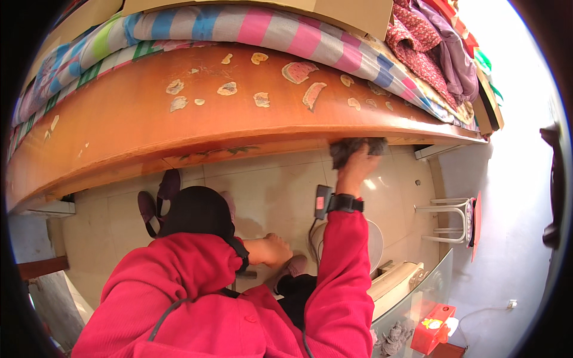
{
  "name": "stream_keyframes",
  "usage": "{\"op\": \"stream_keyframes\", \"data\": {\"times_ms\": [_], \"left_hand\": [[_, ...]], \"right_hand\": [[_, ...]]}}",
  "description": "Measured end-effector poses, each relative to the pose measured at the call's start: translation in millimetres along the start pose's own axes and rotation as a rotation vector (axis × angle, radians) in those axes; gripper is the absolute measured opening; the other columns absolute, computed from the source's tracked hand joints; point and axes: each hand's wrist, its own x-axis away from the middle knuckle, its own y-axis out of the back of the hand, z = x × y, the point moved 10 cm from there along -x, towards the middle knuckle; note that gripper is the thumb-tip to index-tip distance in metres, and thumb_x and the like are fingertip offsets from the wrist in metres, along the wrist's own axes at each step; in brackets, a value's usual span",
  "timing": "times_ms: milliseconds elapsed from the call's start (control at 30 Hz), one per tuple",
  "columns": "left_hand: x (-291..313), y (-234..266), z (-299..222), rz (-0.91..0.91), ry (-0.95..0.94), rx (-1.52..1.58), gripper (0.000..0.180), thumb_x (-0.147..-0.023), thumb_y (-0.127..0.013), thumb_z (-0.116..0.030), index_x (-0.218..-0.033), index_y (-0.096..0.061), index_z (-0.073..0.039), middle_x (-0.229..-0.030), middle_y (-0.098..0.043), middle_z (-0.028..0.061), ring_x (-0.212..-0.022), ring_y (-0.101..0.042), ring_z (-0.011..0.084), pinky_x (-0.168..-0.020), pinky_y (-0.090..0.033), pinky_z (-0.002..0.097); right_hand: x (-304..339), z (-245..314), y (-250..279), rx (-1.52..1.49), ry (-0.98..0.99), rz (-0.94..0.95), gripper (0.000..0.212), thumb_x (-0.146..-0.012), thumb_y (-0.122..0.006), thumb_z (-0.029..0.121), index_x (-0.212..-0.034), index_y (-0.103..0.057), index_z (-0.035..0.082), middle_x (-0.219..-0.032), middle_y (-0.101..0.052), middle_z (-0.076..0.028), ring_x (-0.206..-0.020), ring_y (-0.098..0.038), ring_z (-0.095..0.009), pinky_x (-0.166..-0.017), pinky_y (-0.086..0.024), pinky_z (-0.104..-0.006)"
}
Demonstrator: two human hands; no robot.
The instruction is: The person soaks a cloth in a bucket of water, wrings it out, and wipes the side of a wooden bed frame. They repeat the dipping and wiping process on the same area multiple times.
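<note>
My right hand (pixel 360 163) is closed round a dark grey cloth (pixel 348 151). It presses the cloth to the front edge of a wooden bed (pixel 239 122), near the bed's right end. The cloth is bunched up and a little blurred. My left hand (pixel 272 250) hangs low beside my black-clad knee (pixel 198 212), its fingers curled in with nothing seen in them. Worn sticker scraps (pixel 261 99) dot the orange-brown wood, among them a pink melon-slice shape (pixel 313 95).
Striped bedding (pixel 262 27) and folded clothes (pixel 427 48) lie on top of the bed. Slippers (pixel 169 184) are on the tiled floor (pixel 119 227). A stool (pixel 453 221) stands by the right wall. At the lower right, a glass table (pixel 412 304) bears a red tissue box (pixel 432 327).
</note>
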Motion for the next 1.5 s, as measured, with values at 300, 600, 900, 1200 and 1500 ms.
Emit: {"op": "stream_keyframes", "data": {"times_ms": [300, 600, 900, 1200, 1500], "left_hand": [[58, 31, 48, -0.448, -0.057, 0.495, 0.015, -0.077, -0.064, -0.016, -0.090, -0.061, -0.009, -0.087, -0.066, 0.0130, -0.081, -0.064, 0.0326, -0.074, -0.051, 0.0418], [74, 43, 118, -0.763, 0.173, 1.802, 0.058, -0.091, -0.052, -0.052, -0.130, -0.049, -0.010, -0.121, -0.062, 0.0123, -0.103, -0.063, 0.0355, -0.082, -0.051, 0.0560], [116, 75, 69, -0.826, -0.018, 1.895, 0.045, -0.089, -0.066, -0.036, -0.125, -0.053, -0.013, -0.107, -0.067, 0.0060, -0.089, -0.069, 0.0224, -0.056, -0.056, 0.0378], [174, 100, 127, -1.404, -0.128, 2.280, 0.034, -0.090, -0.065, -0.029, -0.119, -0.057, -0.012, -0.115, -0.065, 0.0065, -0.101, -0.063, 0.0263, -0.073, -0.052, 0.0497], [113, 160, 156, -1.273, -0.136, 2.395, 0.034, -0.091, -0.065, -0.028, -0.119, -0.058, -0.009, -0.122, -0.061, 0.0116, -0.111, -0.056, 0.0336, -0.084, -0.050, 0.0527]], "right_hand": [[167, 16, -106, 0.028, -0.188, 0.447, 0.042, -0.086, -0.062, 0.002, -0.124, -0.048, -0.004, -0.112, -0.058, -0.012, -0.098, -0.057, -0.020, -0.086, -0.047, -0.0327], [146, 59, -6, -0.275, -0.468, 0.163, 0.032, -0.090, -0.059, 0.005, -0.119, -0.048, 0.000, -0.102, -0.062, -0.012, -0.083, -0.066, -0.024, -0.071, -0.057, -0.0372], [222, 34, 19, 0.146, -0.650, 0.691, 0.058, -0.100, -0.047, 0.041, -0.141, -0.043, 0.000, -0.139, -0.049, -0.017, -0.122, -0.053, -0.027, -0.097, -0.045, -0.0434], [78, 122, 200, -0.095, -0.315, 0.113, 0.050, -0.100, -0.048, 0.026, -0.144, -0.038, 0.003, -0.142, -0.044, -0.023, -0.125, -0.051, -0.035, -0.091, -0.051, -0.0472], [184, -75, 525, 0.014, -0.527, -0.968, 0.048, -0.085, -0.064, 0.030, -0.119, -0.052, -0.001, -0.110, -0.059, -0.019, -0.093, -0.062, -0.033, -0.076, -0.053, -0.0446]]}}
